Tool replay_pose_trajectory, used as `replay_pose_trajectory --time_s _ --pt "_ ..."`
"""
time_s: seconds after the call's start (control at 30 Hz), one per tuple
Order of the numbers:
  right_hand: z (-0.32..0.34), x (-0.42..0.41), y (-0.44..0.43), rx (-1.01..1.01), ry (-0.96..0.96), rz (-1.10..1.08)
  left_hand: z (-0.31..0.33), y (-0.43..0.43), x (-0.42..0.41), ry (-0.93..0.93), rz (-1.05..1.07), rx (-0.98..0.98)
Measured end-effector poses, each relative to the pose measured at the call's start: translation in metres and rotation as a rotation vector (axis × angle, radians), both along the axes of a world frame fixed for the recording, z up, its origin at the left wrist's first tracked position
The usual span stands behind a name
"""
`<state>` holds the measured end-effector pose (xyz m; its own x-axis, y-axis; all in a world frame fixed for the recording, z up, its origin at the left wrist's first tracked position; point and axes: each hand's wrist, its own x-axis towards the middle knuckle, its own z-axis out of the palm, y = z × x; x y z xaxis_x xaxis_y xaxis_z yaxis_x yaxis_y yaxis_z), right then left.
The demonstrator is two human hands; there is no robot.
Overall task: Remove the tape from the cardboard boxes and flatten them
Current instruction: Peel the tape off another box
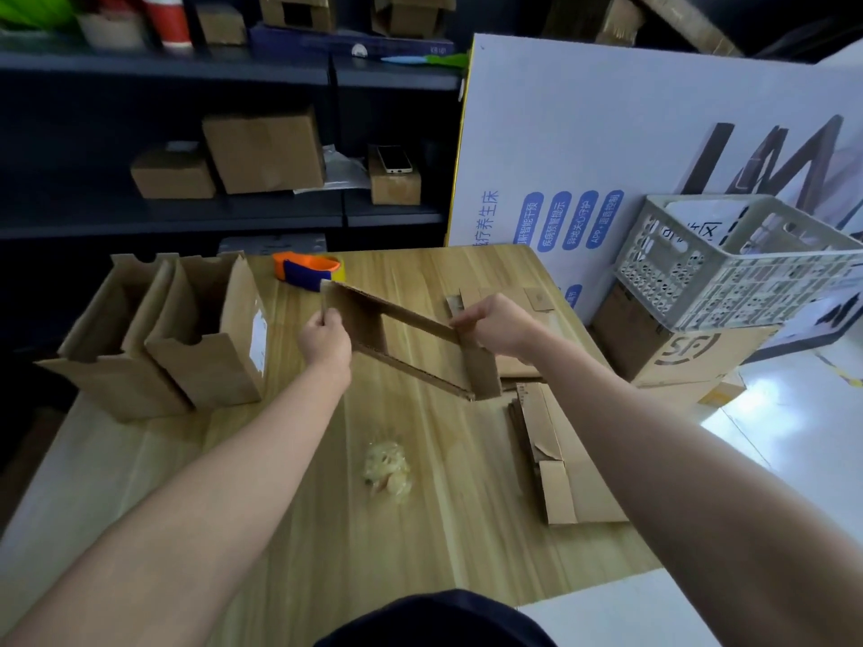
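Two boxes (210, 366) stand waiting at nine o'clock on the desk (289, 530). Centre — left hand (325, 342) pinches a corner of the skewed, open-ended box (357, 319), right hand (497, 325) grips its opposite edge: flattening step. Next, press it flat, likely onto the three-o'clock pile (579, 478).

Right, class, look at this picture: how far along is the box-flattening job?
Done: flattened boxes lie stacked on the right of the table, and a wad of peeled tape sits mid-table. In hand: the left hand and right hand grip an opened box, skewed partway flat. Left to do: an upright box and its neighbour, not yet flattened.
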<state>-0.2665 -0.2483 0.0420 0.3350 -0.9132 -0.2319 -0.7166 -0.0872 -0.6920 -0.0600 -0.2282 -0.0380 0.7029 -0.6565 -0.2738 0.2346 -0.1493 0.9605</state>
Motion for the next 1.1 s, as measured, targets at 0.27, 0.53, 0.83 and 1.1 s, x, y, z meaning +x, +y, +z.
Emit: replay_pose_trajectory --time_s 0.27,0.53,0.83,1.1 --pt "-0.021 0.017 -0.008 0.07 -0.057 -0.063 0.011 0.005 0.012 0.491 -0.049 -0.153" --pt "-0.04 0.004 -0.014 0.193 -0.051 -0.287 0.0 0.009 0.026 0.457 -0.185 0.096" --pt "-0.06 0.013 -0.019 0.112 -0.005 -0.6 -0.022 0.019 0.011 0.203 -0.631 0.423" --pt "-0.07 0.014 -0.017 0.193 0.055 -0.453 -0.042 -0.024 0.023 -0.074 -0.353 0.38"
